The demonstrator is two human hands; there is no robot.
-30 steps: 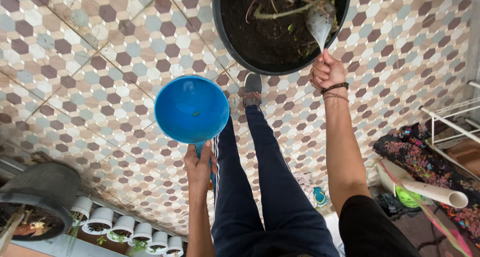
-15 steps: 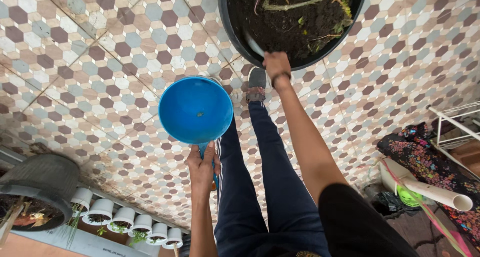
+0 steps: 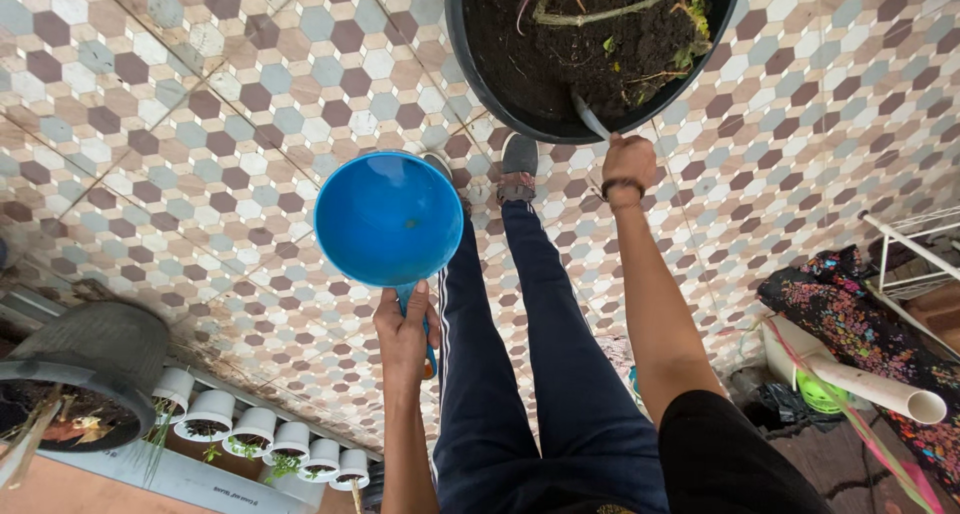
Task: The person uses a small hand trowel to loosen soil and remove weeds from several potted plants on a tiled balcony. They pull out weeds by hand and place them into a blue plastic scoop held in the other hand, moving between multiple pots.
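- Right now my left hand (image 3: 403, 336) is wrapped tight around the handle of a blue dipper (image 3: 388, 219), thumb up along the grip, and the bowl hangs level above the tiled floor (image 3: 170, 124), just left of my legs.
- Looking into the bowl, I see only plain blue; I cannot tell whether any water is in it.
- My right hand (image 3: 628, 161) is stretched out ahead, fist clenched on the grip of a small trowel (image 3: 590, 117) whose grey blade angles down into the dark soil just inside the near rim of the big black pot (image 3: 480, 84).
- That pot sits in front of my shoes, holding soil, a bare stalk lying across it and a few small green sprouts on the far right side.
- As I judge it, I am at the digging stage: the blade is meeting the soil near the rim, and the dipper is parked off to the side, well apart from the pot.
- Working the soil next would call for a steady wrist and short strokes, keeping the blade away from the sprouts and stalk, and holding the dipper level.
- Off to my left stand another dark pot (image 3: 85, 359) and a row of small white cups (image 3: 255, 434) with seedlings; a white pipe (image 3: 880, 384) lies at my right.
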